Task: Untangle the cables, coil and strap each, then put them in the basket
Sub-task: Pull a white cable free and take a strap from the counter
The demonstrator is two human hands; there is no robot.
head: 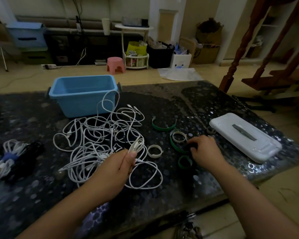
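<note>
Gripping white cable (136,145) in left hand (123,163), right hand (205,149) touching straps (178,140)

Head camera looks down over the table (162,195).

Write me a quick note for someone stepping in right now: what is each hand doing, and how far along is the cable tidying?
Left hand grips a gathered bunch of white cable from the tangled pile.
Right hand reaches among the loose straps, fingers curled on something dark; unclear what.
Blue basket holds nothing visible.
Done: two strapped bundles lie at the table's left.
Left: untangle, coil and strap the pile, then basket everything.
</note>
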